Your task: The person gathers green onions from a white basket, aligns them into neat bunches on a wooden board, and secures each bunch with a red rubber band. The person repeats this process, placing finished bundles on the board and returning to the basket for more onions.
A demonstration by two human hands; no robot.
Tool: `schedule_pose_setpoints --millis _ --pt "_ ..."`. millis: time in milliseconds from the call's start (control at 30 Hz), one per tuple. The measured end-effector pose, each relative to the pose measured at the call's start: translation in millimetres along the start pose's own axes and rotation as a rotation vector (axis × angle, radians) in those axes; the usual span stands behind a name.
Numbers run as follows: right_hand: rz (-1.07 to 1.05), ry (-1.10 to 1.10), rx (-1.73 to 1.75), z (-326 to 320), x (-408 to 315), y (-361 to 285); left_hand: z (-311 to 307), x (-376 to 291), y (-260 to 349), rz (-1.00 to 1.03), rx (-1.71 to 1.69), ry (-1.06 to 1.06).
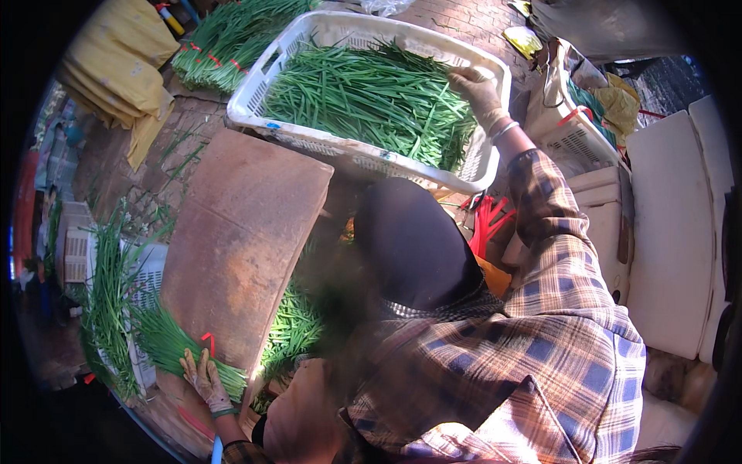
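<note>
My left hand (206,380), in a stained glove, lies over the stem end of a bunch of green chives (168,345) and holds it on a brown board (243,232). A red tie (209,342) stands up from that bunch. At the far right end of a white plastic crate (353,148), my gloved right hand (478,95) has its fingers bent down at the edge of the loose chives (371,98) inside. Whether it grips any leaves cannot be seen.
Tied chive bunches (232,46) lie behind the crate. Red strips (487,226) hang beside my knee (411,243). Loose greens (107,301) lie over a pale crate (152,269) at left. More chives (293,322) sit under the board's right edge. Foam boxes (666,232) stand at right.
</note>
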State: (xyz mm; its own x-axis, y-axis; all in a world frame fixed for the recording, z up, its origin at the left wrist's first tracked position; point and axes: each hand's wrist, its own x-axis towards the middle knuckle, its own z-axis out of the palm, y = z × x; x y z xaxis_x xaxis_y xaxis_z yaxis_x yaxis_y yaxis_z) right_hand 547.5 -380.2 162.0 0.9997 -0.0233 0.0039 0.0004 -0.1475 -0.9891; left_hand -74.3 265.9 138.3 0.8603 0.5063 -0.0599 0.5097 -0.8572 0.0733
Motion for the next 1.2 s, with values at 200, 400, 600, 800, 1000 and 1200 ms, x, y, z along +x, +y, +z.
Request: schedule_pose_setpoints --millis 200,400,600,800,1000,1200 --pt "-0.063 -0.270 -1.466 -60 83 98 3 0 6 0.047 0.077 0.054" --pt "0.275 -0.475 -1.710 -43 90 150 -4 1 10 0.032 0.148 0.025" --pt "0.231 -0.561 -1.703 -51 89 172 -4 3 17 0.010 0.153 0.009" --pt "0.265 -0.400 -1.554 -47 112 213 -6 5 23 0.030 0.185 0.041" --pt "0.323 -0.441 -1.517 -59 126 230 -4 2 26 0.017 0.179 0.069" --pt "0.139 -0.891 -1.380 -64 121 196 -1 2 28 0.033 0.180 0.102"
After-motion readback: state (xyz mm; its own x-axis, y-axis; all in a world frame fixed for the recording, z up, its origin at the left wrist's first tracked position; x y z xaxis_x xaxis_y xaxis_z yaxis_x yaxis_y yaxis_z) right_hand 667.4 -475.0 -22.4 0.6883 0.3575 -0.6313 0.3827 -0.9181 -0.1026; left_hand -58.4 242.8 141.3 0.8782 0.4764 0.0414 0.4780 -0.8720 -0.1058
